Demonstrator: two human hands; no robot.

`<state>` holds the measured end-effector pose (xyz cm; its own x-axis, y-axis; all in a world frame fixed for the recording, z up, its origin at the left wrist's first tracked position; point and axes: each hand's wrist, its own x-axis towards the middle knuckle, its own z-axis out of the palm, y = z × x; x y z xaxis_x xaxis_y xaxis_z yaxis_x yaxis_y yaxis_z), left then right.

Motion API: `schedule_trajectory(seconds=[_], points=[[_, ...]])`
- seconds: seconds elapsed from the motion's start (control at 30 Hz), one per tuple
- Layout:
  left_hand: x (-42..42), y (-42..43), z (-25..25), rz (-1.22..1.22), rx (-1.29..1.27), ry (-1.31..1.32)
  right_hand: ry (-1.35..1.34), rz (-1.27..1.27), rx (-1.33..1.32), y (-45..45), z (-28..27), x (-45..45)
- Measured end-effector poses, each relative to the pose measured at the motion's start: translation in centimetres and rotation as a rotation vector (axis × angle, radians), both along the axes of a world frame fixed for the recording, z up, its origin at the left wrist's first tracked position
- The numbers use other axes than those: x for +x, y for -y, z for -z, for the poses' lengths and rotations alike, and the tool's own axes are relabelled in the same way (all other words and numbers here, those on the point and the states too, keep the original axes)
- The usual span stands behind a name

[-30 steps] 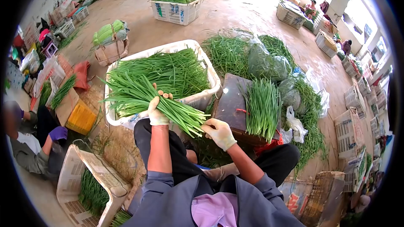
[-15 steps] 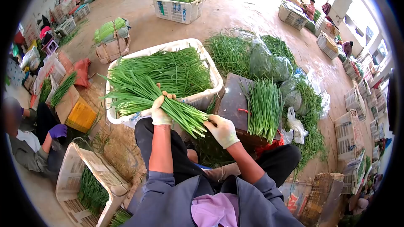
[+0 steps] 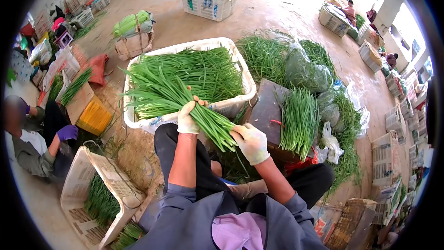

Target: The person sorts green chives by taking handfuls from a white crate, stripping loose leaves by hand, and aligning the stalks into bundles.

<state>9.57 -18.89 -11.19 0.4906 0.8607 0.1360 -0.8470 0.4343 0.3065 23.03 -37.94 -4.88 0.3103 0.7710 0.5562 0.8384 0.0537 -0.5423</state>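
My left hand [image 3: 188, 118], in a white glove with bare fingertips, is wrapped round a bunch of garlic chives [image 3: 213, 128]. The leaves fan out to the upper left, over a white crate [image 3: 249, 85] that holds more chives [image 3: 199, 71]. At the bunch's pale stem ends, my gloved right hand [image 3: 252, 144] pinches with thumb and fingers at the edge. Just right of that hand, a neat bundle of chives [image 3: 299, 122] lies on a dark low box [image 3: 264, 104], with a bit of red tie beside it.
Loose greens [image 3: 261, 55] and clear plastic bags [image 3: 305, 71] lie beyond the box. At lower left stands a tilted crate [image 3: 113, 185] with chives inside. A co-worker with a purple glove [image 3: 67, 132] sits at the left. Another filled crate [image 3: 210, 5] is farther off.
The view has shifted slightly, so the surroundings appear farther right. Both hands keep hold of the bunch; my right fingers are still at the stem ends.
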Motion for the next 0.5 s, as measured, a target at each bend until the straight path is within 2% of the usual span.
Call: schedule_trajectory(seconds=[0.07, 0.27, 0.33, 0.4, 0.5], points=[[0.4, 0.4, -0.2, -0.019, -0.003, -0.014, 0.130, -0.029, -0.089, -0.9, 0.3, -0.3], [0.7, 0.8, 0.2, 0.018, -0.001, 0.020, 0.124, 0.038, -0.126, -2.6, 1.6, -0.4], [0.8, 0.7, 0.4, 0.026, -0.015, 0.029, 0.090, -0.001, -0.101, -2.8, 2.3, -0.3], [0.6, 0.7, 0.1, 0.011, -0.006, 0.009, -0.104, -0.108, -0.018, -2.5, 2.7, 0.5], [0.7, 0.8, 0.2, 0.015, 0.003, -0.058, -0.206, -0.186, -0.032, -1.4, 2.6, 1.2]])
